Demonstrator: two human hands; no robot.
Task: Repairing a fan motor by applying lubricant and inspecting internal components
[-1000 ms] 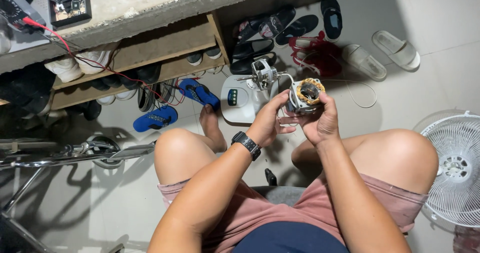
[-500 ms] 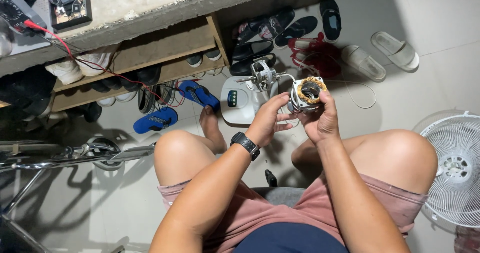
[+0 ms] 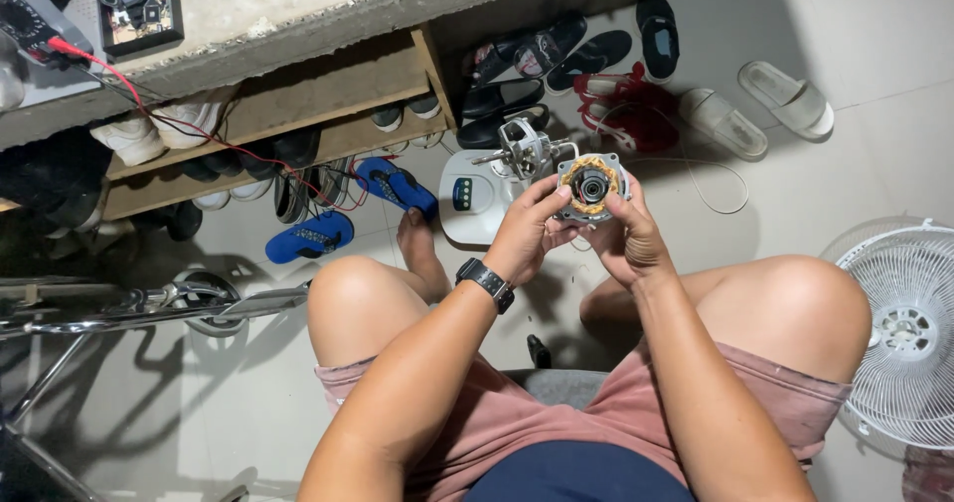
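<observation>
A small fan motor (image 3: 592,186) with copper windings and a metal frame is held up in front of me by both hands. My left hand (image 3: 525,234), with a black watch on its wrist, grips the motor's left side. My right hand (image 3: 630,240) wraps the right side, thumb on its face. Just behind the motor, on the floor, stand a metal motor part (image 3: 525,150) and a white fan base with a button panel (image 3: 469,195). A thin white cord (image 3: 717,178) loops across the tiles from the motor.
A wooden shoe rack (image 3: 288,104) under a concrete ledge holds shoes; blue flip-flops (image 3: 348,214) and several sandals lie on the tiled floor. A white fan grille (image 3: 900,335) is at the right. A metal frame (image 3: 149,305) lies at the left. Red wires hang from a multimeter (image 3: 40,25).
Both hands have turned the motor slightly, holding it in much the same place; its round face now points more towards me.
</observation>
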